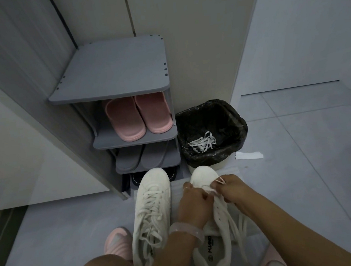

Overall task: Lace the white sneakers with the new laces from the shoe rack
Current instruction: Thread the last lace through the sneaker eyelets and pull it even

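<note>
White lace (213, 190) pinched by both hands (195, 202) at right sneaker's (215, 244) lowest eyelets; risk: uneven ends, skipped eyelet.

Legible marking is confined to the insole of the right-hand sneaker (214, 251): dark printed lettering beginning "Hu", remainder blurred, with a small round emblem beside it. The left-hand sneaker (151, 221) shows a fragment of dark print on its insole, unreadable. No other text noted.
</note>
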A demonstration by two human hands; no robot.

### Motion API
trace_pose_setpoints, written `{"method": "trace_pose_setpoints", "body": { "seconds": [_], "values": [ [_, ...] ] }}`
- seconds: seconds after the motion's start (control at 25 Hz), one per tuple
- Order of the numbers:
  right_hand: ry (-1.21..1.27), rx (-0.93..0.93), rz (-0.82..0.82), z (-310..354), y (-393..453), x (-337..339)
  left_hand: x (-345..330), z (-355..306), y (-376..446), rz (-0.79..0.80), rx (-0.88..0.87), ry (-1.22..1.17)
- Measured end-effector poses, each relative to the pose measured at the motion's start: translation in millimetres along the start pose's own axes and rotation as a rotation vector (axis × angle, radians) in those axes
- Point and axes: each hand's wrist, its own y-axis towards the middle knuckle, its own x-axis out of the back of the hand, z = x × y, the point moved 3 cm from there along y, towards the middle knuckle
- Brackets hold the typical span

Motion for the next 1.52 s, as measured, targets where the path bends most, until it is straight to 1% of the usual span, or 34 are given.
{"method": "trace_pose_setpoints", "body": {
  "seconds": [0.2, 0.28, 0.36, 0.44, 0.52, 0.72, 0.8, 0.92, 1.0, 1.12, 1.2, 1.28, 1.4, 1.44, 1.52],
  "values": [
    [-0.212, 0.152, -0.144, -3, -1, 8, -4, -3, 1, -0.037, 0.08, 0.025],
    [-0.338, 0.232, -0.116, -4, 0, 11, -3, -2, 2, -0.036, 0.074, 0.02],
    [-0.486, 0.258, -0.071, -8, 3, 10, 0, -2, 3, 0.009, 0.063, -0.033],
    [-0.56, 0.243, -0.035, -13, 5, 7, 3, 0, 5, 0.07, 0.026, -0.074],
    [-0.58, 0.214, -0.016, -16, 6, 6, 7, 2, 6, 0.109, 0.032, -0.149],
    [-0.525, 0.158, 0.03, -16, 4, 4, 19, 3, -1, 0.265, 0.074, -0.256],
    [-0.53, 0.153, 0.017, -14, 3, 3, 21, 2, -2, 0.254, 0.082, -0.267],
    [-0.529, 0.168, -0.116, -5, -6, 3, 24, 6, -3, 0.111, 0.118, -0.274],
    [-0.565, 0.143, -0.153, -3, -17, -1, 25, 9, -7, 0.073, 0.146, -0.197],
    [-0.644, 0.053, -0.047, -10, -32, -10, 22, 9, -15, 0.153, 0.124, -0.106],
    [-0.7, 0.067, 0.006, -9, -37, -10, 22, 6, -20, 0.177, 0.098, -0.109],
    [-0.686, 0.096, 0.061, -5, -39, -8, 23, 2, -23, 0.164, 0.07, -0.129],
    [-0.59, 0.021, 0.144, -4, -38, -4, 27, -1, -25, 0.143, 0.079, -0.166],
    [-0.503, -0.019, 0.161, -4, -36, -3, 27, -1, -27, 0.184, 0.062, -0.123],
    [-0.201, -0.103, 0.178, -1, -33, 0, 23, -1, -31, 0.342, 0.036, 0.028]
  ]
}}
